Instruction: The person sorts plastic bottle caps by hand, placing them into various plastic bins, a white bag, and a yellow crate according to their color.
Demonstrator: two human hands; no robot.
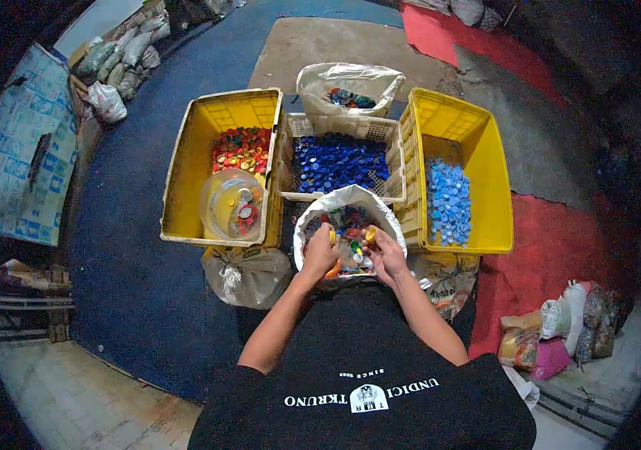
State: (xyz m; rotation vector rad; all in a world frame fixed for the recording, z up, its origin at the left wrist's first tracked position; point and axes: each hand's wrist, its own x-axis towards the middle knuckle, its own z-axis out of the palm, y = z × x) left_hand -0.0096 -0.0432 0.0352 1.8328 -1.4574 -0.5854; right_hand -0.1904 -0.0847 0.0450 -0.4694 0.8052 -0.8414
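Observation:
My left hand [320, 253] is closed with a yellow bottle cap [332, 236] at its fingertips. Between the thumb and fingers of my right hand [386, 256] is another yellow bottle cap [371, 234]. Both hands are over the mouth of an open white sack [394, 223], which holds mixed caps, among them a green cap [355, 246] and white ones. Just beyond the sack stands a white plastic crate [399, 154] of dark blue caps [339, 163]. Part of the sack's contents is hidden by my hands.
At left, a yellow crate [189, 142] holds red and yellow caps [239, 152] and a clear round tub [215, 210]. A yellow crate [489, 165] with light blue caps [448, 201] stands at right. Another white sack [313, 79] is behind; tied bags [247, 279] sit below.

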